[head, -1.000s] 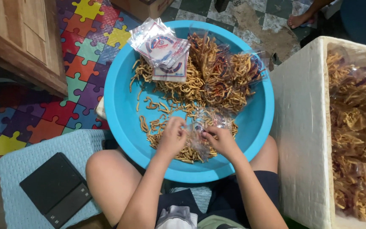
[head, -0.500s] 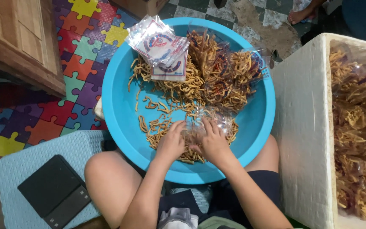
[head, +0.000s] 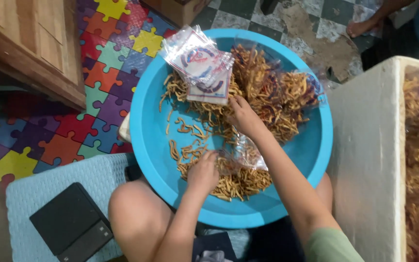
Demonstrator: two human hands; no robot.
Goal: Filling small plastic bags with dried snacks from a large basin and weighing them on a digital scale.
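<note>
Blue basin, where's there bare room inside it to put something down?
The blue basin is bare along its right wall, beside the right forearm, and along the near rim below the snack sticks. A thinner patch lies at the left wall. The far half is crowded: empty bags and the heaped sticks, where the right hand reaches. The left hand rests on the near pile.

Basin (head: 161, 145) sits on floor btwn the knees, w/ snack sticks (head: 267, 97) piled in its far half & a stack of bags (head: 200, 65) on them at far left; foam box (head: 364, 160) just right of basin, scale (head: 71, 225) on a mat (head: 49, 179) near left; cabinet (head: 25, 43) far left; left hand (head: 202, 172) on near sticks, right hand (head: 243, 116) further in.
</note>
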